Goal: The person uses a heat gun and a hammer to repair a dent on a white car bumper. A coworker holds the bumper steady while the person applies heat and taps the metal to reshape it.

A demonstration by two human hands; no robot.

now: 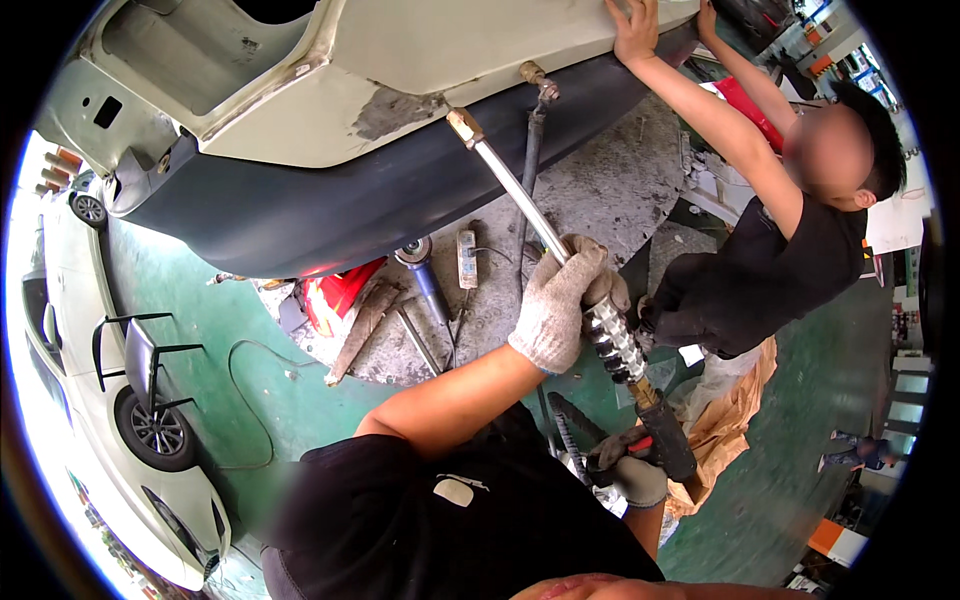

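A dent puller (pixel 513 188) with a long steel rod runs slantwise from a cream car body panel (pixel 480 40) towards me. Its brass-coloured tip (pixel 464 127) meets the panel's lower edge, beside a grey bare patch (pixel 395 112). My left hand (pixel 560 305), in a pale knit glove, is wrapped round the rod just above its ridged metal section (pixel 615 345). At the black rear handle (pixel 665 438), my gloved right hand (pixel 640 482) is closed on the grip; its fingers are partly hidden. A second clamp (pixel 537 80) with a dark cable is fixed to the panel edge nearby.
A co-worker (pixel 760 260) in black presses both hands on the panel at the right. Under the dark bumper (pixel 330 215) lie an angle grinder (pixel 425 280), a power strip (pixel 467 258) and a wooden strip (pixel 365 332). Brown paper (pixel 745 400), a black stool (pixel 150 360) and a white car (pixel 90 420) stand around.
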